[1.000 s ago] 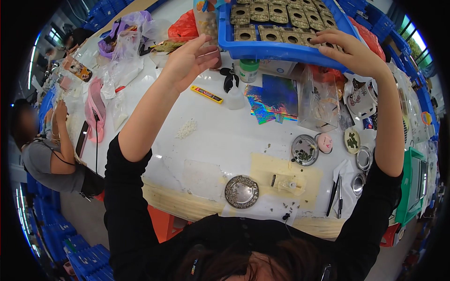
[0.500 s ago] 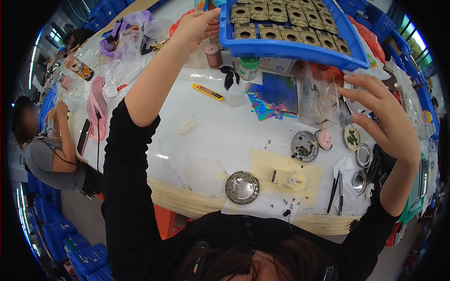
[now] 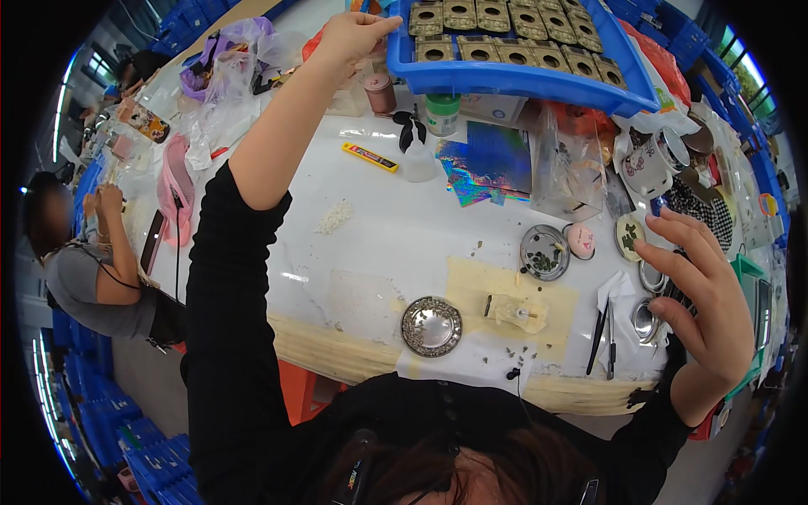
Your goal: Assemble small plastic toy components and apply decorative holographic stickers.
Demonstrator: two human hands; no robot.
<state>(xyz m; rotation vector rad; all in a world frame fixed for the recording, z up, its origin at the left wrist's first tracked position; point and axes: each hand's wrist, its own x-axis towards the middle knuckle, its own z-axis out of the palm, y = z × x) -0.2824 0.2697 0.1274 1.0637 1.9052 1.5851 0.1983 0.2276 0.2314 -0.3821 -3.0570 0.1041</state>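
A blue plastic tray at the far side holds rows of mottled green-brown rectangular pieces, each with a dark round hole. My left hand reaches far forward, its fingers closed at the tray's left rim; the underside of the grip is hidden. My right hand is raised at the right, fingers apart, holding nothing. It is nearest a pale round dish of green bits and some small metal dishes. A yellowish translucent block lies on a yellow sheet, right of a round metal dish with small bits.
Another metal dish holds dark green bits. Two slim black tools lie near the right front edge. A yellow pack, white granules and a shiny iridescent sheet lie across the table. A person sits at the left.
My right hand has come away from near the tray's right corner, moving nearer and lower to the right, uncovering a white cup. My left hand stays at the tray's left rim. The view has shifted slightly.
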